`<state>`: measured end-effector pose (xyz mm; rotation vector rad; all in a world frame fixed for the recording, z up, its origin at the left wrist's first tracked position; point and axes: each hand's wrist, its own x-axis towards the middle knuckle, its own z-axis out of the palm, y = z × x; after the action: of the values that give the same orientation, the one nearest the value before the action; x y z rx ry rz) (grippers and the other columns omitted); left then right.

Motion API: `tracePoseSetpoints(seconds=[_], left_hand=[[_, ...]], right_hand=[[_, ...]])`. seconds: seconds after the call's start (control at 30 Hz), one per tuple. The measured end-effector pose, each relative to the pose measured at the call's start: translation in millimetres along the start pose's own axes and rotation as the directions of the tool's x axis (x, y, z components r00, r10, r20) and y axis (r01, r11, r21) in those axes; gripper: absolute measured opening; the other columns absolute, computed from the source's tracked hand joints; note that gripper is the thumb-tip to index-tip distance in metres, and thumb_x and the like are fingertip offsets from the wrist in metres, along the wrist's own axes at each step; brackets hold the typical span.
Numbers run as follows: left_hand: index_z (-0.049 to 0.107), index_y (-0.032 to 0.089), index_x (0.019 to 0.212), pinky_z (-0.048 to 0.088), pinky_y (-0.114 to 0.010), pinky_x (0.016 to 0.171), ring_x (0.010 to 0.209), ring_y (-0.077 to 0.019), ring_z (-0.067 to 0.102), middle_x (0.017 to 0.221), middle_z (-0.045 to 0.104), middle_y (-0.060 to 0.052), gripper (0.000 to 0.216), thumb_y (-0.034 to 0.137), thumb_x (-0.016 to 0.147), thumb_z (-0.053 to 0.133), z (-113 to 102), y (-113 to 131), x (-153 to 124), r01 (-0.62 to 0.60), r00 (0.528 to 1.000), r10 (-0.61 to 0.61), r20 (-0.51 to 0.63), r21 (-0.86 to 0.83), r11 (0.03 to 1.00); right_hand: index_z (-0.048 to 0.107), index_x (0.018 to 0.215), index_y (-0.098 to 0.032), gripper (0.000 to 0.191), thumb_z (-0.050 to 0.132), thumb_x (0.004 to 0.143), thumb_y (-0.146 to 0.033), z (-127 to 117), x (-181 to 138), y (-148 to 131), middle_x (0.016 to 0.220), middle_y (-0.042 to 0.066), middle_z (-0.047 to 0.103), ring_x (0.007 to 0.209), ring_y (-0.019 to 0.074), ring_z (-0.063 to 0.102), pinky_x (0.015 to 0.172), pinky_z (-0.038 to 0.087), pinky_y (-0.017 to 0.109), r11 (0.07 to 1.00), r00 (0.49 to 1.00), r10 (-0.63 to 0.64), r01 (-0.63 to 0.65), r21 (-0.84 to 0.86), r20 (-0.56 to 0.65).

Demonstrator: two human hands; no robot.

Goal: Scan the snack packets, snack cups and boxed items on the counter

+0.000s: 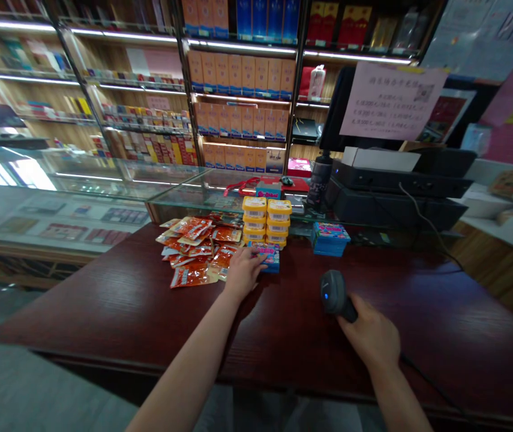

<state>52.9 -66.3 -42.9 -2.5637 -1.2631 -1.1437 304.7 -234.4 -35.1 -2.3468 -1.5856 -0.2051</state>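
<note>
A black barcode scanner [333, 293] with a small blue light is gripped by its handle in my right hand [375, 330], above the wooden counter. My left hand [243, 273] reaches forward, its fingers closed over a small blue and pink box [272, 259]; part of that box is hidden under the fingers. Right behind it stand two stacks of yellow plastic tubs [267, 221]. To the left lies a loose pile of orange, shiny snack packets [193, 273]. A stack of similar blue boxes [329, 239] stands apart, farther right on the counter.
The scanner's cable [436, 381] trails to the lower right. A monitor with a paper notice [391, 102] stands above black machines [400, 204] at the back right. A glass display case [80, 210] borders the counter, with lit shelves of boxed goods [242, 120] behind.
</note>
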Motion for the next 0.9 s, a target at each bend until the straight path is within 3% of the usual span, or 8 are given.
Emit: tracePoseSetpoints(seconds=[0.23, 0.53, 0.77, 0.9], left_hand=[[0.072, 0.022, 0.096, 0.045, -0.041, 0.093, 0.101, -0.0225, 0.054, 0.105, 0.061, -0.008, 0.018, 0.027, 0.080, 0.065, 11.7, -7.5, -2.3, 0.065, 0.989, -0.084, -0.125, -0.154, 0.986], [0.071, 0.022, 0.094, 0.045, -0.043, 0.093, 0.101, -0.0230, 0.054, 0.103, 0.061, -0.007, 0.017, 0.026, 0.080, 0.064, 12.1, -7.3, -1.0, 0.107, 0.983, -0.128, -0.132, -0.152, 0.982], [0.066, 0.026, 0.109, 0.038, -0.049, 0.102, 0.117, -0.0270, 0.046, 0.119, 0.057, -0.009, 0.027, 0.025, 0.084, 0.058, 3.4, 15.2, 2.2, -0.030, 0.987, 0.021, -0.160, -0.050, 0.998], [0.063, 0.025, 0.115, 0.039, -0.048, 0.103, 0.118, -0.0258, 0.047, 0.121, 0.057, -0.009, 0.033, 0.018, 0.084, 0.055, 11.1, 43.7, 17.5, -0.198, 0.980, 0.198, -0.009, -0.079, 0.977]], right_hand=[[0.061, 0.107, -0.025, 0.026, 0.056, 0.083, -0.033, 2.3, -0.5, 1.4, 0.098, 0.004, 0.072, 0.079, 0.0248, 0.069, 0.059, 0.042, 0.031, 1.000, 1.000, -0.005, 0.005, 0.003, 0.010], [0.061, 0.106, -0.027, 0.025, 0.053, 0.085, -0.036, 0.8, -0.4, 1.4, 0.097, 0.004, 0.073, 0.079, 0.0249, 0.068, 0.058, 0.041, 0.032, 1.000, 1.000, 0.008, -0.008, 0.019, 0.017], [0.062, 0.106, -0.027, 0.025, 0.055, 0.084, -0.034, 0.4, 1.2, -0.3, 0.089, 0.004, 0.074, 0.077, 0.0236, 0.070, 0.057, 0.039, 0.030, 1.000, 1.000, 0.015, -0.016, 0.011, 0.012], [0.060, 0.110, -0.027, 0.028, 0.057, 0.083, -0.033, -1.8, 2.5, -1.0, 0.089, 0.004, 0.074, 0.078, 0.0237, 0.070, 0.058, 0.040, 0.029, 1.000, 0.999, 0.022, -0.022, 0.017, 0.029]])
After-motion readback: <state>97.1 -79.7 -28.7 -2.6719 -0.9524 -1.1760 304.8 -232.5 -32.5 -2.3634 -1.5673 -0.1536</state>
